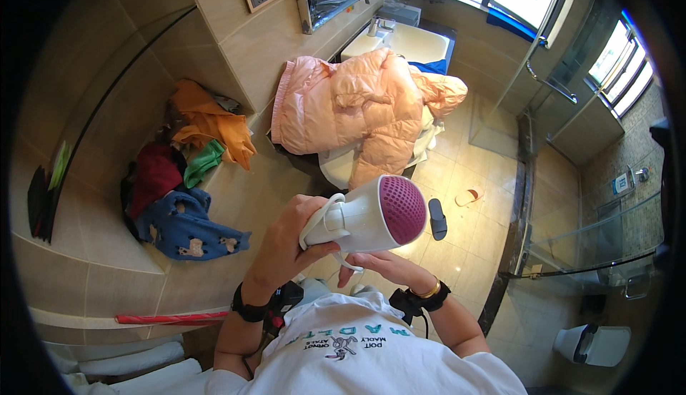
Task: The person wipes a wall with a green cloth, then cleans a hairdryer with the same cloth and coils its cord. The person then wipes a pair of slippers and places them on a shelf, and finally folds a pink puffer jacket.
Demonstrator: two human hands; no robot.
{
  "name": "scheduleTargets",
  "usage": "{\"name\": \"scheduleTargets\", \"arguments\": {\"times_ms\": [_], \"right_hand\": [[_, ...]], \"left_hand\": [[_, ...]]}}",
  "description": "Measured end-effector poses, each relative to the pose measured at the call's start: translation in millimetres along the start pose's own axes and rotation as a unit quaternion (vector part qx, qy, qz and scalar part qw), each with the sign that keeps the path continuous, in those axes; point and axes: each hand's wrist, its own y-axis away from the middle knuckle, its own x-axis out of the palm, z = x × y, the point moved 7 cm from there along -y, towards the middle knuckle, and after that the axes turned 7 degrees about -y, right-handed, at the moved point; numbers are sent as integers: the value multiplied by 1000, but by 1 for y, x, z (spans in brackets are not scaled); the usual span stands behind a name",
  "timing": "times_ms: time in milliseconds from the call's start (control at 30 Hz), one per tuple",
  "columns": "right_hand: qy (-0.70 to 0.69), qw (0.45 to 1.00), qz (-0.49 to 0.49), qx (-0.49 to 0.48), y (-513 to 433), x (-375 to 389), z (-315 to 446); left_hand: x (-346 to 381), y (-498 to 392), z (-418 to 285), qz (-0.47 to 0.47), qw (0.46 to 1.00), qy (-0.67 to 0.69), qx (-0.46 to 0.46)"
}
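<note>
A white plastic handheld appliance (pixel 353 221) with a purple perforated domed end is held up in front of my chest. My left hand (pixel 300 231) grips its narrower end, thumb below and fingers behind. Beneath the appliance, my right hand (pixel 383 266) has its fingers near a thin white loop, perhaps a cord or strap; whether it grips the loop cannot be told. Past the domed end, a pink-orange puffer jacket (pixel 364 105) lies spread over the counter beside a white washbasin (pixel 418 41).
Piled clothes lie on the ledge at left: an orange garment (pixel 214 121), a green cloth (pixel 203 163) and a blue knitted garment (pixel 187 229). A dark slipper (pixel 438 219) and a light slipper (pixel 468 197) are on the tiled floor. Glass partitions and a toilet (pixel 595 344) stand at right.
</note>
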Motion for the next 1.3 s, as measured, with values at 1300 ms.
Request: {"name": "scheduleTargets", "arguments": {"times_ms": [1300], "right_hand": [[13,996,-77,-43,-14,16,-40]], "left_hand": [[20,9,16,-62,974,181,-118]]}}
